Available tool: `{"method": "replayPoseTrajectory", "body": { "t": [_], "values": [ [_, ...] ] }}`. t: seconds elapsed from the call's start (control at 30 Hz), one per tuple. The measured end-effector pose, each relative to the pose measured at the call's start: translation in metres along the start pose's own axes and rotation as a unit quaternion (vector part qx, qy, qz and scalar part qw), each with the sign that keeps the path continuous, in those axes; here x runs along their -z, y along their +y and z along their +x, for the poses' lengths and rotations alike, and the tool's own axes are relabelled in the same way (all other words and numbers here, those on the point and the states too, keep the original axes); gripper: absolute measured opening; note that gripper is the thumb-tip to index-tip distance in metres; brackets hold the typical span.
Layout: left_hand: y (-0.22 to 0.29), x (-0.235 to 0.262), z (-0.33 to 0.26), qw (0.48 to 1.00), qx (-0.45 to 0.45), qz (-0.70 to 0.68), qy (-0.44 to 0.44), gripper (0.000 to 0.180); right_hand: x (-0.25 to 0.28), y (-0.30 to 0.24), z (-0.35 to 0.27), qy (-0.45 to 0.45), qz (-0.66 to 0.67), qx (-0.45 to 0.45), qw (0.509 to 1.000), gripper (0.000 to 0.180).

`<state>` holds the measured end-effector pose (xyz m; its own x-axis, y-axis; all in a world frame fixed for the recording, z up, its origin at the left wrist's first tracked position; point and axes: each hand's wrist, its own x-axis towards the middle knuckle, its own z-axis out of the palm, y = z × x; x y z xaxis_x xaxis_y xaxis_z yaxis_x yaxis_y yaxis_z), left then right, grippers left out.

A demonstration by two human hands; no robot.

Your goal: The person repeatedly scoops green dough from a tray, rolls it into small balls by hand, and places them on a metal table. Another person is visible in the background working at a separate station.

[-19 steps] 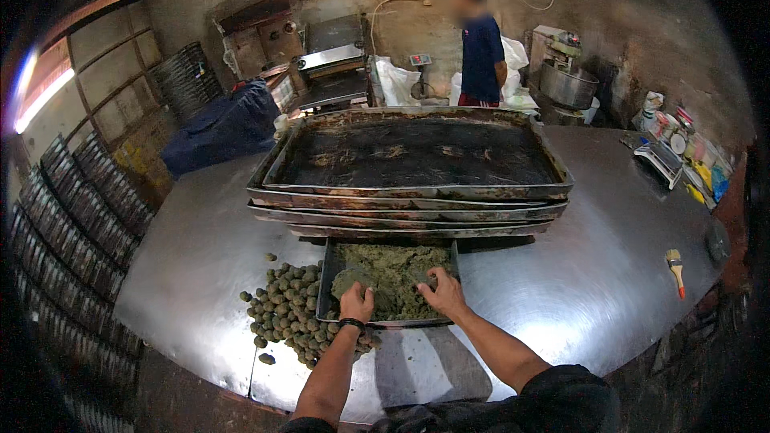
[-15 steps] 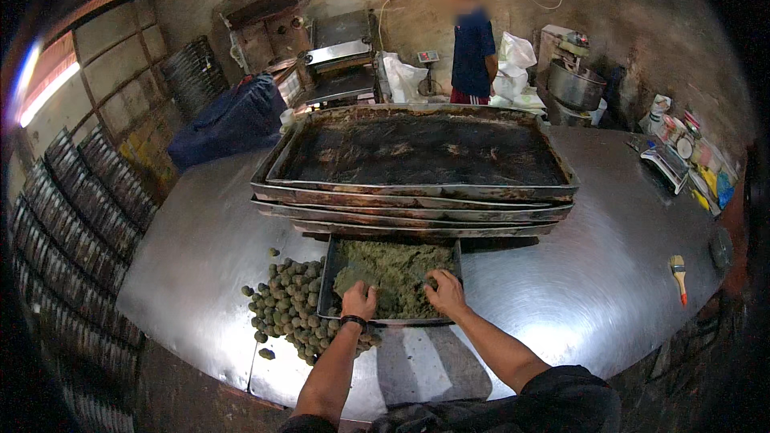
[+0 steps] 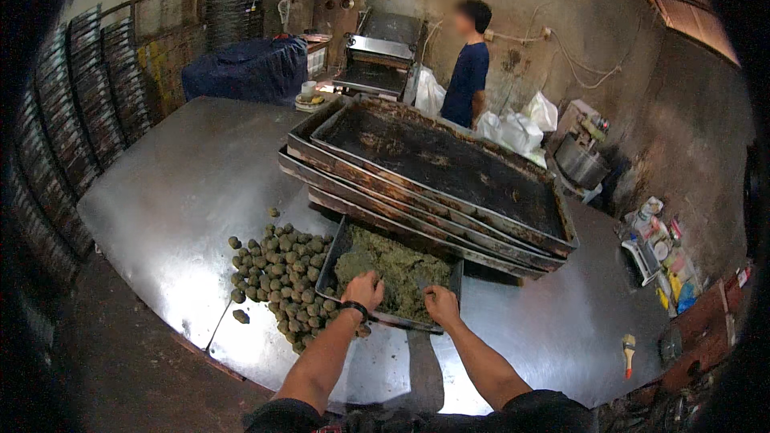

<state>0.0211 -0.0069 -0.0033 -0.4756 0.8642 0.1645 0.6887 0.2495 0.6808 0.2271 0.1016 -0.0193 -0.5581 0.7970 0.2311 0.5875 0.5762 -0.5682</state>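
Observation:
A dark rectangular tray (image 3: 325, 279) holds a crumbly green-brown paste (image 3: 395, 263). Over the paste's near left part is my left hand (image 3: 363, 290), fingers curled and closed, with a dark band on the wrist. At the tray's near right side my right hand (image 3: 441, 305) is closed too, fingertips drawn together by the paste. Whatever either hand grips is hidden or too small to name. Many small round balls (image 3: 282, 277) of similar colour lie heaped on the metal table left of the tray; a few sit apart.
Behind the paste tray rises a stack of large blackened baking trays (image 3: 449, 168) on the metal table (image 3: 160, 184). A paintbrush (image 3: 628, 354) lies at right, beyond it a scale (image 3: 642, 261). Another person (image 3: 468, 72) stands at the back near white sacks (image 3: 513, 132) and a mixer (image 3: 581, 160).
The view has tilted and turned, so the table and trays look slanted. My left hand sits a little further into the paste; my right hand's fingers have drawn closer together.

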Motion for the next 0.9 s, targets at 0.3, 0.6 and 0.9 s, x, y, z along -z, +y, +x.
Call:
{"method": "replayPoseTrajectory", "body": {
  "t": [0.3,0.6,0.9],
  "values": [
    [-0.023,0.004,0.003,0.995,-0.033,-0.028,-0.093,0.025,-0.001,-0.069,-0.001,0.094,-0.035,-0.207,0.973,0.042],
    [-0.025,0.005,0.005,0.969,-0.128,-0.156,-0.142,0.023,-0.017,-0.056,-0.006,0.125,-0.152,-0.070,0.978,0.032],
    [-0.035,-0.015,0.008,0.954,-0.132,-0.213,-0.162,0.023,-0.020,-0.069,0.001,0.075,-0.178,-0.131,0.972,0.019]
  ]
}}
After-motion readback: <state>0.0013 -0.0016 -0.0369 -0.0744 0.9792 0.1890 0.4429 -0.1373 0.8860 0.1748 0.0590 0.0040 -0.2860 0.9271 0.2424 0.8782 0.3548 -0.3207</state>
